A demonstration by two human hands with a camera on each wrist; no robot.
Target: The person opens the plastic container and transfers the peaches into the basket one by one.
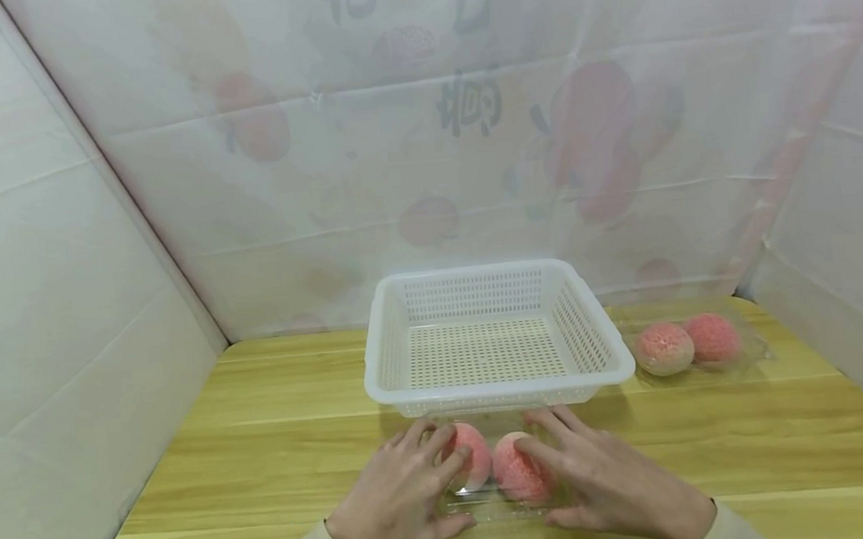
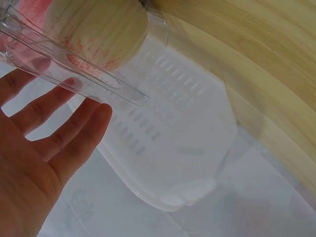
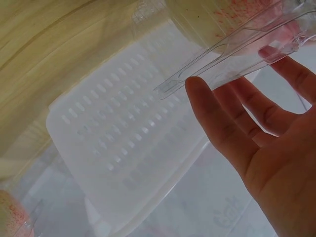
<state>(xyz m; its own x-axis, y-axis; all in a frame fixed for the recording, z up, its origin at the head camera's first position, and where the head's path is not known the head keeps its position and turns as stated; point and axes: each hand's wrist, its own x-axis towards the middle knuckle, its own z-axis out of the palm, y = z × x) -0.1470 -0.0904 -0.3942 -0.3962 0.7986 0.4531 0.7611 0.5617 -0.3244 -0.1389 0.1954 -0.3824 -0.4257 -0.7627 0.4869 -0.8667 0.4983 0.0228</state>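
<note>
- Backdrop: pale, creased cloth behind the table; faded pink and red shapes, some grey characters.
- Side panels, left and right: pale, creased, flanking the table.
- Tabletop: yellowish wood grain, light seams running across.
- White basket: upright near the back of the table; slotted walls and base, wide rim, inside bare.
- Near package: clear plastic, between the hands, in front of the basket and just beside it. Holds two balls side by side. Wrist views show thin plastic edges at the fingertips. Cannot tell if its underside touches the wood.
- Far package: clear plastic too, on the wood just right of the basket, two more balls inside.
- Right hand: at the near package's right end, fingers spread and gently bent, tips touching plastic; thumb toward the near edge. Cannot tell if it bears weight.
- Left hand: same pose mirrored at the left end, fingers apart, tips on plastic, thumb along the near side.
- Near balls, left and right: rounded, rough-textured, pink with cream.
- Far balls: similar; one paler, one deeper pink.
</note>
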